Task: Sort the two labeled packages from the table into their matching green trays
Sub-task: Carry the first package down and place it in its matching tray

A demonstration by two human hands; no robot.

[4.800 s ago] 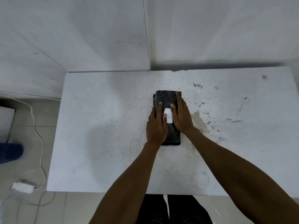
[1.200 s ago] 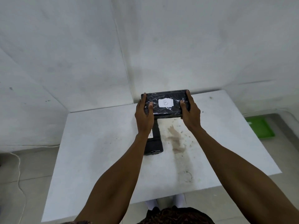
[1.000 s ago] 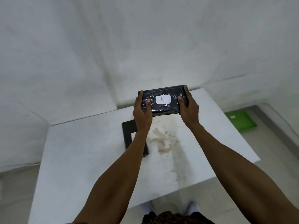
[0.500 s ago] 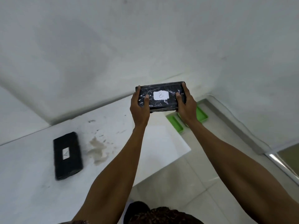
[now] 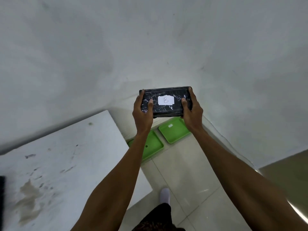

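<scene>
I hold a black plastic-wrapped package (image 5: 166, 109) with a white label reading "B" out in front of me, level and in the air. My left hand (image 5: 143, 114) grips its left end and my right hand (image 5: 191, 112) grips its right end. Below it, two green trays lie side by side on the floor: the nearer left tray (image 5: 153, 146), partly behind my left forearm, and the farther right tray (image 5: 173, 133) with a small white label. The second black package (image 5: 1, 194) shows only as a sliver at the left edge, lying on the table.
The white stained table (image 5: 66, 164) fills the lower left, its corner close to the left tray. White walls meet behind the trays. Pale floor tiles lie to the right, with my white-socked foot (image 5: 165, 195) on them and a shiny panel (image 5: 291, 177) at the right edge.
The view has swung right: the table and the second package have slid to the left edge and both green trays have come into fuller view under the held package. My grip is unchanged.
</scene>
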